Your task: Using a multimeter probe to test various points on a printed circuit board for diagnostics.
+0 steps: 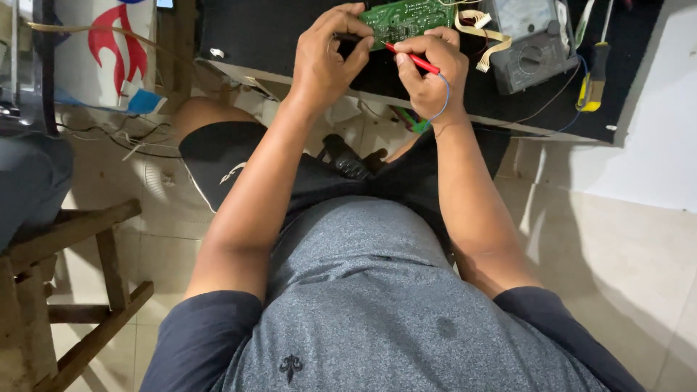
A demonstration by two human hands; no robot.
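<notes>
A green circuit board (408, 17) lies on a black work surface (254, 33) at the top of the head view. My left hand (328, 54) is closed around a black probe (347, 37) whose tip rests at the board's near edge. My right hand (430, 72) grips a red probe (415, 59) that points up-left toward the same edge of the board. A thin blue wire loops around my right wrist side. A grey multimeter (534, 40) sits to the right of the board, beside white ribbon cables (488, 35).
A yellow-and-black screwdriver (595, 76) lies right of the meter. A black tool (347, 158) rests on my lap. A wooden stool (69, 290) stands at lower left, with cables and a white container with red markings (109, 43) behind it. Pale floor tiles lie to the right.
</notes>
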